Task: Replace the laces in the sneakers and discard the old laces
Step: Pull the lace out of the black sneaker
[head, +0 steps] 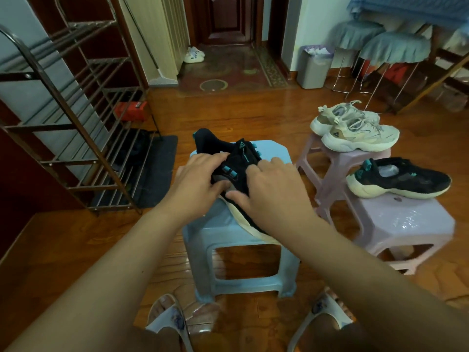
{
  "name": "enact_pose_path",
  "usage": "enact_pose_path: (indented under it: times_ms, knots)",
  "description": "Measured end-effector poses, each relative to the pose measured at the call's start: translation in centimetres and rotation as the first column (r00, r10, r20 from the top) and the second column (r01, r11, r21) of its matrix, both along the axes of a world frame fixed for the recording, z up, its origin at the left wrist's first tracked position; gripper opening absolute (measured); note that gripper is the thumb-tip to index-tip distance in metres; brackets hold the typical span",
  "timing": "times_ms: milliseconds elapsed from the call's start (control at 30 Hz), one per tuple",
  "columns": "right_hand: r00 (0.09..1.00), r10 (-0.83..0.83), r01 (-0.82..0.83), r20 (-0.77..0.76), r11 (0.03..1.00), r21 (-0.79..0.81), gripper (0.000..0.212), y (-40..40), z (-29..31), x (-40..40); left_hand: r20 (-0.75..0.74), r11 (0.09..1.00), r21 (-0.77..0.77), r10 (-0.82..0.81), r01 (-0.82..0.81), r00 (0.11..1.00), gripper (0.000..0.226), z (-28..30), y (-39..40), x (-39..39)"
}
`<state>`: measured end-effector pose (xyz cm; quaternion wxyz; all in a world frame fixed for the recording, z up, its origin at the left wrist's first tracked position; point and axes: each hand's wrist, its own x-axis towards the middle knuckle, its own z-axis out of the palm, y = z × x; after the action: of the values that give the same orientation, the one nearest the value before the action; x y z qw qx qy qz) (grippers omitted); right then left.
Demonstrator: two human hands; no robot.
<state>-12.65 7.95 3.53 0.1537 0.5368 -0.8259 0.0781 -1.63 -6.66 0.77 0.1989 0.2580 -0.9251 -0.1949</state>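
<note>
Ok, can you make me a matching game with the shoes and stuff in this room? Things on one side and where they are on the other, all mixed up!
Things:
1. Black sneaker under both hands
2. Second black sneaker
3. Cream sneakers
4. Grey bin

Places:
A. On the farther lilac stool
B. On the floor by the wall, beside the covered stools
C. On the blue stool
D. On the nearer lilac stool

Pairs: 1-C, 2-D, 3-A, 4-B
</note>
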Motion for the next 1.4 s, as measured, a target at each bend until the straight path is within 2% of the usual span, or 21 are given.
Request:
enact_pose_path:
  times_ms: [67,133,267,367,400,433,500,567,633,700,800,867,933,1000,1033,1100,1200,1233,1267,1333,1400]
  knots:
    - [0.999,-0.028,0.029,-0.024,0.999,0.025,0.033,-0.6,-0.5,0.3,-0.020,1.000,-0.010,-0.004,0.004,1.000,0.058,0.0,0.1,0.0]
    - [0.999,0.043,-0.043,0.005,0.999,0.018,0.024,0.2,-0.2,0.8,-0.020,1.000,-0.022,-0.006,0.005,1.000,0.056,0.1,0.1,0.0]
    - [0.934,0.184,-0.251,0.306,0.948,0.196,0.018,5.3,2.0,-0.1,0.010,0.999,-0.028,-0.014,0.015,1.000,0.054,0.3,0.0,0.4]
    - [0.922,0.035,-0.217,0.386,0.872,0.439,0.007,9.1,3.7,-2.9,0.015,0.999,-0.031,-0.009,0.010,1.000,0.055,0.3,-0.1,0.4]
    - [0.932,-0.046,-0.137,0.360,0.875,0.465,0.018,9.7,3.9,-4.0,0.021,0.999,-0.036,-0.005,0.006,1.000,0.056,0.2,0.0,0.2]
    - [0.923,-0.161,-0.010,0.349,0.898,0.440,0.028,9.9,4.0,-5.3,0.024,0.999,-0.033,-0.003,0.003,1.000,0.057,0.2,0.0,0.1]
    - [0.884,-0.363,0.303,0.294,0.925,0.230,0.038,9.7,4.1,-7.9,0.014,1.000,-0.013,0.003,-0.002,1.000,0.058,0.1,0.1,-0.1]
    - [0.865,-0.443,0.456,0.234,0.890,0.002,0.035,8.8,4.2,-9.2,0.005,1.000,0.003,0.004,-0.004,1.000,0.058,0.0,0.2,-0.1]
    - [0.873,-0.309,0.371,0.377,0.923,-0.104,0.022,7.1,4.1,-7.8,-0.006,1.000,0.011,0.004,-0.004,1.000,0.058,-0.1,0.2,0.0]
    - [0.900,-0.063,0.133,0.432,0.982,-0.133,0.014,4.6,3.4,-4.5,-0.017,1.000,0.013,0.007,-0.006,1.000,0.058,-0.2,0.2,-0.1]
    - [0.978,0.135,-0.121,0.162,0.988,-0.093,0.032,0.9,0.6,0.0,-0.028,1.000,-0.006,0.015,-0.015,0.999,0.056,-0.2,0.3,-0.2]
    - [0.996,0.089,-0.090,-0.017,0.995,-0.047,0.033,-0.5,-1.0,1.1,-0.018,1.000,-0.013,0.027,-0.028,0.999,0.057,-0.3,0.3,-0.3]
    - [0.996,0.041,-0.046,-0.080,0.997,-0.063,0.030,-0.9,-1.4,0.8,-0.003,0.999,-0.022,0.031,-0.031,1.000,0.057,-0.3,0.2,-0.3]
    - [0.995,0.092,-0.094,-0.030,0.993,-0.067,0.024,-0.1,-0.8,0.6,0.004,0.999,-0.035,0.038,-0.038,0.999,0.057,-0.3,0.2,-0.3]
    - [0.989,0.143,-0.142,0.031,0.989,-0.037,0.020,0.8,-0.5,0.4,0.005,0.998,-0.039,0.040,-0.040,0.999,0.057,-0.3,0.1,-0.2]
    - [0.965,0.223,-0.252,0.136,0.929,0.272,0.008,3.6,-0.4,-0.1,0.003,0.999,-0.045,0.029,-0.029,1.000,0.054,-0.2,0.1,-0.2]
    - [0.970,0.161,-0.245,0.184,0.644,0.724,0.020,7.9,0.7,-1.4,0.000,0.999,-0.041,-0.013,0.013,1.000,0.050,-0.1,0.0,0.1]
    - [0.975,0.108,-0.218,0.195,0.644,0.733,0.023,8.4,1.4,-1.7,0.000,0.999,-0.044,-0.026,0.026,1.000,0.049,-0.1,-0.1,0.1]
    - [0.971,0.070,-0.213,0.227,0.676,0.705,0.025,8.3,2.3,-1.8,0.004,0.999,-0.046,-0.029,0.029,1.000,0.050,-0.1,-0.1,0.0]
    - [0.923,0.057,-0.217,0.379,0.894,0.393,0.036,6.8,3.0,-1.3,0.003,0.999,-0.038,-0.005,0.005,1.000,0.052,-0.2,0.0,-0.2]
    - [0.909,0.078,-0.129,0.410,0.987,0.099,0.043,3.8,2.4,-0.4,-0.005,0.999,-0.032,0.021,-0.021,1.000,0.053,-0.3,0.1,-0.3]
